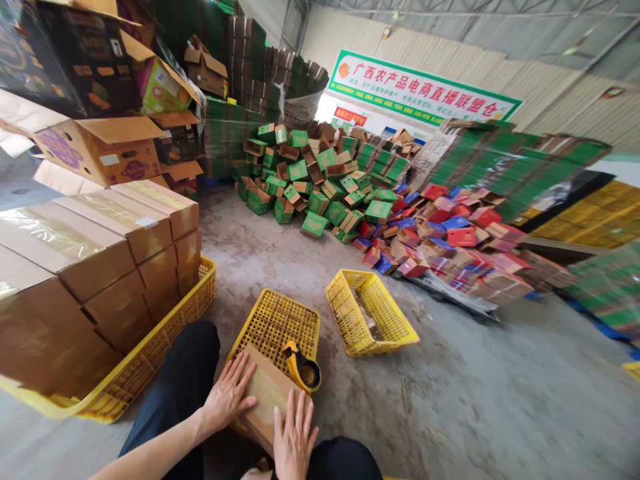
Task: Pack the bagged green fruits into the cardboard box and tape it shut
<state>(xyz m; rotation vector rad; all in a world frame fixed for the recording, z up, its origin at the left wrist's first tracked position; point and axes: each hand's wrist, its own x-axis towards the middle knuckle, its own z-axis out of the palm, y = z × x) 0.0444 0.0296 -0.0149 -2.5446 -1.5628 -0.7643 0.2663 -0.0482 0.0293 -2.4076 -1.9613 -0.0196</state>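
A brown cardboard box (266, 393) with tape over its top rests on an upturned yellow crate (277, 323) in front of my knees. My left hand (229, 393) lies flat on the box's left side, fingers stretched out. On the box's near right part, my right hand (294, 437) presses flat with fingers spread. A yellow and black tape dispenser (301, 367) sits on the crate just beyond the box's far right corner, touching neither hand.
A yellow crate (150, 353) at left holds stacked taped boxes (95, 260). Another yellow basket (370, 320) lies tilted on the concrete floor ahead. Piles of green boxes (320, 180) and red and blue boxes (450, 240) fill the back; flat cartons stand at right.
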